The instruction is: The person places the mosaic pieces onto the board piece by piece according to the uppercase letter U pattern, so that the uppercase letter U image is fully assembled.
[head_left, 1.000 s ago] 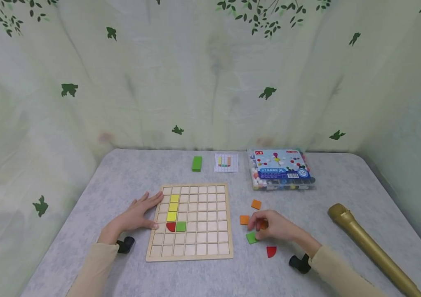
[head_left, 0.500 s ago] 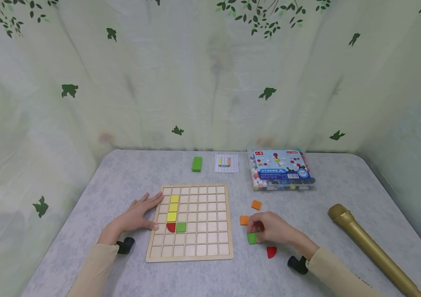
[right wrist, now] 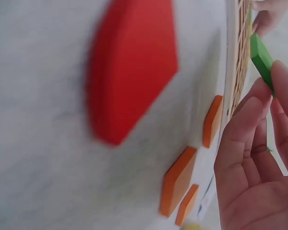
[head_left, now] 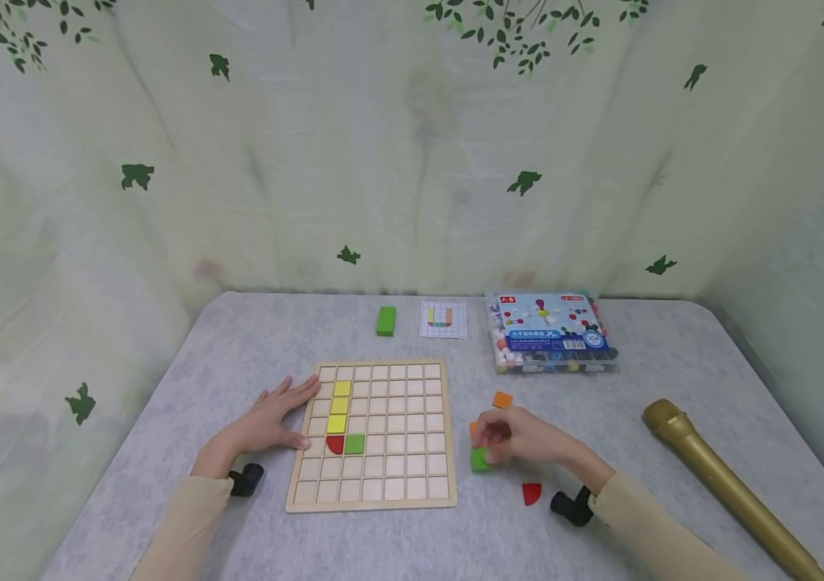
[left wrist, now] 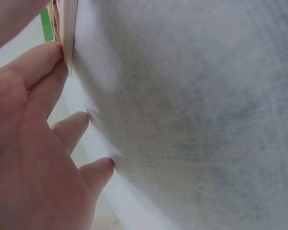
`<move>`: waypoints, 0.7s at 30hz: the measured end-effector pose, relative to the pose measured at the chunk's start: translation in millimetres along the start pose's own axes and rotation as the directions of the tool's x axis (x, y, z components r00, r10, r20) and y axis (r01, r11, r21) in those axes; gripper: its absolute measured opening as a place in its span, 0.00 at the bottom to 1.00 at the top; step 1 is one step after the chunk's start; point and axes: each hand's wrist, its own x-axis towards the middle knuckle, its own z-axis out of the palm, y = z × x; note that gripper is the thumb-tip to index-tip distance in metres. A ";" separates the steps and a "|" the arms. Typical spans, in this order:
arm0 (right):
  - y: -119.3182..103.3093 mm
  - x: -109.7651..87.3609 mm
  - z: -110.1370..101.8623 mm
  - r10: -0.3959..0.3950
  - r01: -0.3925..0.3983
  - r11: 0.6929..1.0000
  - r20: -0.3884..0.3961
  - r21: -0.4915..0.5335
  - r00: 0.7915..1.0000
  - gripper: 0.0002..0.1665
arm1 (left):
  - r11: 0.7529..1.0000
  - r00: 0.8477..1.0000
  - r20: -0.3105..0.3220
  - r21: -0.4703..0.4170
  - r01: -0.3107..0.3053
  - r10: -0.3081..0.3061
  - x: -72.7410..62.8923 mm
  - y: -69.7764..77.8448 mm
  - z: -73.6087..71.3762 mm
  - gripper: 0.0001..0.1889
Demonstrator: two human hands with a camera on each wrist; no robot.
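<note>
My left hand (head_left: 265, 421) rests spread at the left edge of the wooden grid board (head_left: 371, 507), thumb and fingertips touching its frame. In the left wrist view its other fingertips touch the table. On the board sit yellow square tiles (head_left: 339, 405) in a column, a red quarter-round tile (head_left: 335, 444) and a green square tile (head_left: 354, 444). My right hand (head_left: 531, 440) pinches another green square tile (right wrist: 262, 58) between thumb and finger, raised off the table just right of the board. Orange square tiles (right wrist: 178, 178) lie near it, partly hidden by the hand in the head view.
A loose red quarter-round tile (head_left: 531, 494) lies nearest the right wrist. Behind the board are a green block (head_left: 386, 321), a pattern card (head_left: 443, 319) and a clear boxed set (head_left: 553, 332). A gold microphone (head_left: 734, 488) lies at the right.
My right hand has lifted the green square tile and moved left with it toward the board. The left hand and the board have stayed in place.
</note>
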 end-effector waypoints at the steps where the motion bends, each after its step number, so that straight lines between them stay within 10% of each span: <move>1: -1.0 2.4 0.3 0.000 0.000 1.000 -0.001 0.013 1.000 0.08 | 1.000 1.000 0.000 0.000 0.001 -0.001 0.0 0.2 -0.1 0.53; 21: -28.8 80.7 35.6 -0.013 0.014 0.998 -0.006 0.058 1.000 0.07 | 1.000 1.000 0.005 -0.004 0.014 -0.014 1.4 -4.0 1.8 0.54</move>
